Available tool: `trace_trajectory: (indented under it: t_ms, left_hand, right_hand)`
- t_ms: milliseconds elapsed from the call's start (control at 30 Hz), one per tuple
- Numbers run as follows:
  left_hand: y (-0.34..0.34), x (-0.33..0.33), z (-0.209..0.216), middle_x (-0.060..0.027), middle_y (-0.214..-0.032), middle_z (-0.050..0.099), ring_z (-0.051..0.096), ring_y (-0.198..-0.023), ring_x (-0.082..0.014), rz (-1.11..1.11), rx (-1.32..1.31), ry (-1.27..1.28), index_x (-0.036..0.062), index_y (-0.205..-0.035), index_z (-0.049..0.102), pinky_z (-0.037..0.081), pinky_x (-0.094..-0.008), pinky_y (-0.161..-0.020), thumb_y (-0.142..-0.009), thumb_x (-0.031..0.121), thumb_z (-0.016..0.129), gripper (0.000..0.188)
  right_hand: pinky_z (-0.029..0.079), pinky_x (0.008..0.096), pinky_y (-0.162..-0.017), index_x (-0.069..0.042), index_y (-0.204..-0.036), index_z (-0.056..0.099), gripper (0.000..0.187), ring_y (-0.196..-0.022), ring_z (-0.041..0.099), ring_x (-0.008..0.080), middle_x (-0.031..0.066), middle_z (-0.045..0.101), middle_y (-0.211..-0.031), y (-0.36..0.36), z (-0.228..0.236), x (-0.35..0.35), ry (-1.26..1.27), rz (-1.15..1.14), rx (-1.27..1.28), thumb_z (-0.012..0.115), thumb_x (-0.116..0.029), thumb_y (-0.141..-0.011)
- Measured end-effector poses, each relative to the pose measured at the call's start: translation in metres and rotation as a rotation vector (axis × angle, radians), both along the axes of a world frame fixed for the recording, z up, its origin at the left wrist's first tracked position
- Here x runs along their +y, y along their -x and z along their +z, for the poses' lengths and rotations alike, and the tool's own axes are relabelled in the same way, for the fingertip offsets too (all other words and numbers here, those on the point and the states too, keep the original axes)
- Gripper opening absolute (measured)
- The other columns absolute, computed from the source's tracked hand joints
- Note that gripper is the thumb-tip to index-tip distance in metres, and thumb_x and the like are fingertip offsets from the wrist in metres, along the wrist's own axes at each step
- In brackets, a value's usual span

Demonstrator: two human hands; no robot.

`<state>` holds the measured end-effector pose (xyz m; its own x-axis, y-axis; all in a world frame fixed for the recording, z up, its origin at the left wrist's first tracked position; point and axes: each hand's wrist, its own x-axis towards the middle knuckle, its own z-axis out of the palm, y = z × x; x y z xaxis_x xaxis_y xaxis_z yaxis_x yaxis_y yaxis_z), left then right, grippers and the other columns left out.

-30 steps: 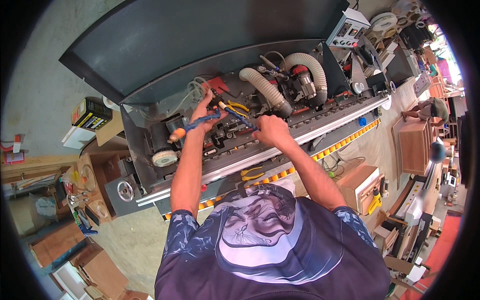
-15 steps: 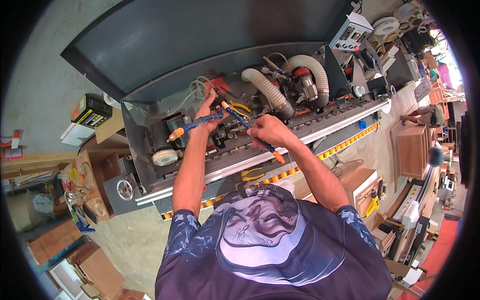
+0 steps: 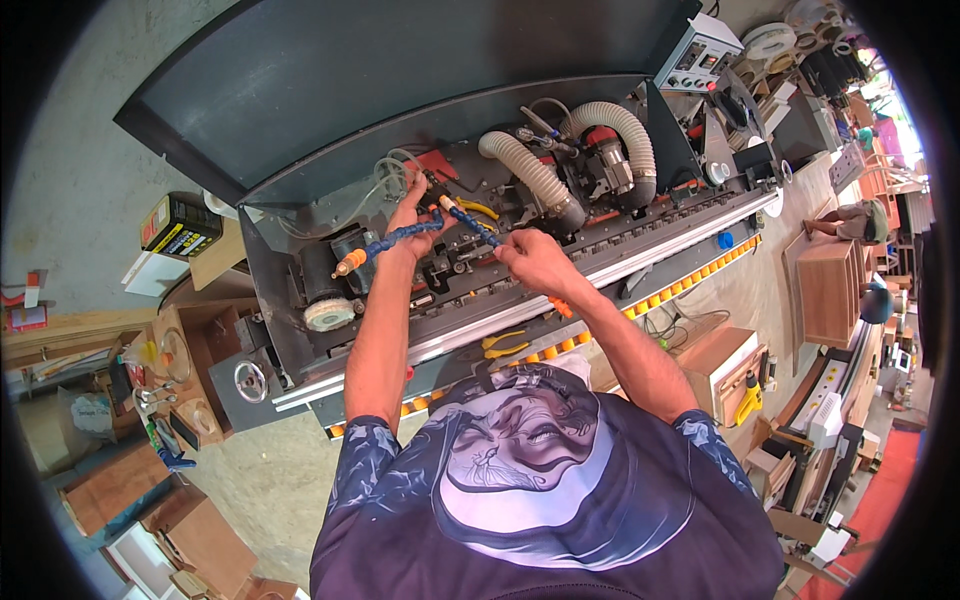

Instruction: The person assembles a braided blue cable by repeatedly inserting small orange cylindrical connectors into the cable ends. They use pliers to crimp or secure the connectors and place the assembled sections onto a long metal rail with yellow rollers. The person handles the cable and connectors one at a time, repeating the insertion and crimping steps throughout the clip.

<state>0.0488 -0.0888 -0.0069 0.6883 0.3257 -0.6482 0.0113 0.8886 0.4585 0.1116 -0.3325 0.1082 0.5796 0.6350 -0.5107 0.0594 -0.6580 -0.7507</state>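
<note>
My left hand is closed round the dark fitting where two blue segmented hoses meet, inside the open machine. One blue hose runs left across my left wrist and ends in an orange nozzle. The other segmented hose slants down to the right, and my right hand pinches it partway along. Its orange tip shows beside my right wrist. Yellow-handled pliers lie behind this hose. My fingers hide part of the fitting.
A raised dark cover stands behind the machine. Ribbed grey ducts and motors sit to the right, a white buffing wheel to the left. More yellow-handled pliers lie on the front ledge by yellow rollers. A control box stands far right.
My right hand has shifted slightly, and its hose's lower end now sits closer to my right wrist, largely hidden behind the hand. My left hand keeps its hold on the fitting.
</note>
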Motion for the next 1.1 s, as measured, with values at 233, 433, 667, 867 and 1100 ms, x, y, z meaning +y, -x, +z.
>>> trace_trajectory:
  t_ms: [233,433,667,867,1100]
  left_hand:
    - [0.003,0.002,0.001,-0.0183,-0.107,0.057,0.075,-0.094,-0.0424,-0.020,-0.041,-0.040,-0.0033,-0.127,0.053,0.070,-0.0509,-0.088,-0.088,0.042,0.088,0.069]
    - [0.001,0.002,-0.001,-0.0197,-0.107,0.055,0.075,-0.094,-0.0438,0.011,0.001,-0.005,-0.0042,-0.128,0.051,0.070,-0.0528,-0.087,-0.089,0.040,0.088,0.069]
    - [-0.001,0.002,-0.002,-0.0204,-0.106,0.058,0.075,-0.093,-0.0428,0.008,-0.012,-0.025,-0.0052,-0.126,0.053,0.070,-0.0522,-0.087,-0.090,0.039,0.088,0.067]
    - [0.000,0.003,0.000,-0.0236,-0.108,0.063,0.076,-0.093,-0.0417,0.000,-0.031,-0.049,-0.0059,-0.125,0.055,0.069,-0.0512,-0.088,-0.091,0.040,0.086,0.065]
    - [0.006,0.002,0.004,-0.0248,-0.111,0.063,0.075,-0.094,-0.0419,-0.033,-0.036,-0.057,-0.0050,-0.132,0.052,0.069,-0.0511,-0.088,-0.095,0.041,0.082,0.066]
  right_hand:
    - [0.053,0.0503,-0.079,0.009,-0.098,0.070,0.037,-0.082,0.071,0.0439,0.0283,0.071,-0.080,0.009,0.002,0.002,0.003,0.066,-0.163,0.062,-0.027,-0.100]
    - [0.054,0.0520,-0.079,0.009,-0.098,0.070,0.036,-0.082,0.072,0.0452,0.0297,0.071,-0.080,0.011,-0.004,0.002,-0.007,0.051,-0.218,0.062,-0.026,-0.100]
    - [0.055,0.0542,-0.080,0.008,-0.092,0.068,0.033,-0.083,0.071,0.0493,0.0305,0.070,-0.079,0.017,-0.005,0.003,-0.038,0.013,-0.306,0.062,-0.024,-0.099]
    - [0.057,0.0523,-0.072,0.011,-0.100,0.067,0.036,-0.075,0.072,0.0467,0.0296,0.070,-0.076,0.023,-0.017,0.001,-0.062,0.026,-0.343,0.061,-0.025,-0.100]
    - [0.055,0.0308,-0.055,0.007,-0.115,0.069,0.034,-0.064,0.070,0.0167,0.0148,0.076,-0.081,-0.005,-0.024,-0.019,-0.181,-0.145,0.572,0.058,-0.024,-0.107]
